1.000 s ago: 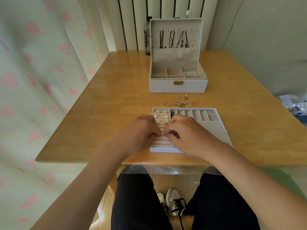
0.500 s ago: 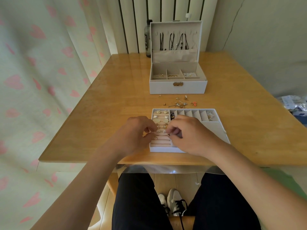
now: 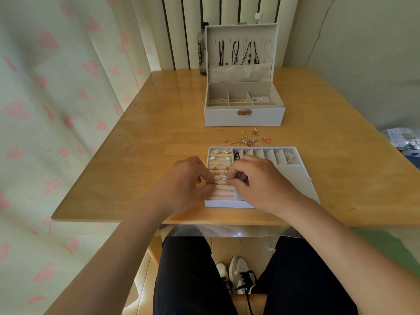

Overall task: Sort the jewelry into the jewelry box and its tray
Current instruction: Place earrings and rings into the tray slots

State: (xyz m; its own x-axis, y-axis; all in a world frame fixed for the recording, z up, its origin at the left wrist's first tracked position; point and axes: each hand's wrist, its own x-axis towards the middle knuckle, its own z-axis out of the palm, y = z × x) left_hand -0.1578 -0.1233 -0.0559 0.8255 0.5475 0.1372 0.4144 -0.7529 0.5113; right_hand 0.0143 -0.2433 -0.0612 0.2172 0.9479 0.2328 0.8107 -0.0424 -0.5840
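Head view: left hand (image 3: 188, 181) and right hand (image 3: 261, 180) curl fingertips onto the tray's (image 3: 294, 178) ring rolls (image 3: 223, 192). Whether they pinch jewelry is unclear.

White jewelry box (image 3: 244, 117) at the far end of the bench, lid upright with dark necklaces (image 3: 238, 53) hung inside, small gold and pearly pieces in three front compartments. Just before it, loose earrings (image 3: 247, 138) scattered on the wood. Nearest, flat white tray (image 3: 293, 178), earring pairs (image 3: 221, 172) seated along its cream rolls at left, a gold earring (image 3: 226, 182) at the row below.
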